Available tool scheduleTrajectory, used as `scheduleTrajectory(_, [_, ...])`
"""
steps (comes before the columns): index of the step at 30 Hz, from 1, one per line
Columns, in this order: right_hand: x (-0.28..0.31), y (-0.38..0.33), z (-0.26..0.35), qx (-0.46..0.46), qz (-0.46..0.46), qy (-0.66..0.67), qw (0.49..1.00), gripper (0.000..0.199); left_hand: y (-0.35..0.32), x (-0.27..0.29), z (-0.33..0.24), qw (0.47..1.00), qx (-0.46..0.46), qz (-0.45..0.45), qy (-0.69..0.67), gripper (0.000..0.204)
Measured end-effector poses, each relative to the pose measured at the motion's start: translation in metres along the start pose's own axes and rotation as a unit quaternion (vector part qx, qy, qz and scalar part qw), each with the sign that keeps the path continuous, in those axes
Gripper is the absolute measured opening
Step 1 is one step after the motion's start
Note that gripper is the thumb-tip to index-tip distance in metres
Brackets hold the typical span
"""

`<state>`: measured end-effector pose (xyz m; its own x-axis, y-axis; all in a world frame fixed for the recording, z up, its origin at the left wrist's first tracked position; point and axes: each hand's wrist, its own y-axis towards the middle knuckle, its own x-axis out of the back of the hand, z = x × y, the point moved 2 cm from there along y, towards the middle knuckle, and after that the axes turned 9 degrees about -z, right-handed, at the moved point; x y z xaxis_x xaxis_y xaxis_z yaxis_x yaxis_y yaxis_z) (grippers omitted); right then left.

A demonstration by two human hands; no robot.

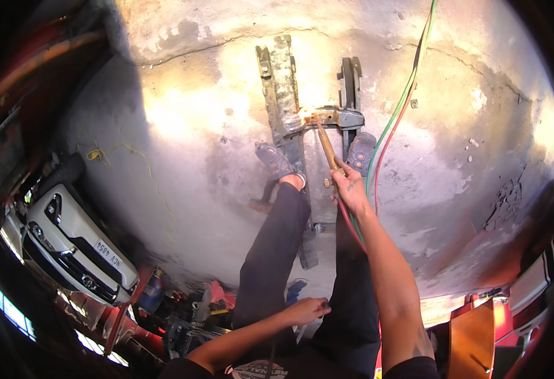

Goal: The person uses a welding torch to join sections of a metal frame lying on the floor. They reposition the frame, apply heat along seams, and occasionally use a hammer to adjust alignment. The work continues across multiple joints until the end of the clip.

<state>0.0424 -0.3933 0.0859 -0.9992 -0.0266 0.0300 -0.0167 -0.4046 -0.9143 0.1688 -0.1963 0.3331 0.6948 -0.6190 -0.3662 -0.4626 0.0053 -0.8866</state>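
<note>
My right hand (353, 189) is wrapped round a brass gas torch (327, 144), its nozzle pointing away from me at a rusty metal bracket (337, 117). A bright glow shows where the bracket meets a long, worn steel beam (285, 85). The bracket's other end rests at a second, darker steel bar (350, 79). From the torch's rear, a red hose (351, 228) and a green hose run back beside my right forearm. My left hand (307, 311) is closed over my lap, with a small dark thing at its fingertips that I cannot make out.
My shoes (276, 161) stand close to the metal parts on the concrete floor (201, 151). A hammer-like tool (261, 204) lies by my left leg. Green and red hoses (396, 110) cross the floor at right. A white vehicle (78, 246) and cluttered tools (195, 322) are at left.
</note>
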Motion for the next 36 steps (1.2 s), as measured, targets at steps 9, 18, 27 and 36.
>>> scheduleTrajectory(9, [-0.001, 0.023, 0.003, -0.082, 0.005, 0.1, 0.992, 0.061, -0.114, 0.016, -0.016, 0.95, -0.188, -0.037, 0.246, 0.019])
scheduleTrajectory(18, [-0.001, 0.029, 0.02, -0.074, 0.003, 0.06, 0.995, 0.062, -0.13, -0.005, -0.011, 0.955, -0.108, 0.023, 0.275, 0.016])
scheduleTrajectory(27, [-0.014, 0.027, 0.063, -0.067, 0.056, 0.008, 0.996, 0.074, -0.172, -0.028, 0.004, 0.991, -0.022, 0.003, 0.131, 0.034])
scheduleTrajectory(36, [-0.017, 0.061, 0.095, -0.038, 0.081, -0.146, 0.985, 0.071, -0.145, -0.011, -0.004, 0.901, -0.238, -0.093, 0.35, 0.034])
